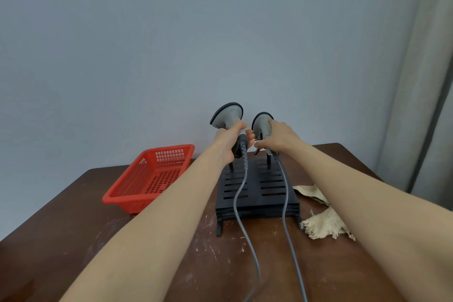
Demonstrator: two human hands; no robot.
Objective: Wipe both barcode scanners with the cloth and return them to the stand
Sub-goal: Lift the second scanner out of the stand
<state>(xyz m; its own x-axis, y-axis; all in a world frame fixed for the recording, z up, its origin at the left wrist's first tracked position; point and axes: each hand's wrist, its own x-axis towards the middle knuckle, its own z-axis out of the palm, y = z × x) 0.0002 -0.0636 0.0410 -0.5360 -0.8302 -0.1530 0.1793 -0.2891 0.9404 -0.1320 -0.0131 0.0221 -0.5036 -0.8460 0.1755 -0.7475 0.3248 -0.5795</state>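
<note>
Scanners over rear of stand (255, 193): L hand (229, 144) wraps left scanner (226, 115) handle, R hand (278, 138) grips right scanner (261, 121). Cloth (323, 224) lies unheld just right of stand. I reckon pickup step; next I free one hand for cloth.

Held in fingers (248, 135) of the left hand (229, 146), the left scanner (226, 115) was matt grey plastic, black-rimmed; the right scanner (261, 121), in the right hand (279, 138), looked the same. Below the fingers, cables (236, 195) were smooth grey sheathing. The stand (257, 193): matt black slotted plastic. Left of the fingers, the basket (169, 148) showed glossy red plastic. Right, the cloth (323, 224) was coarse beige weave, frayed. The surface (73, 216) was dark wood, scuffed white.
</note>
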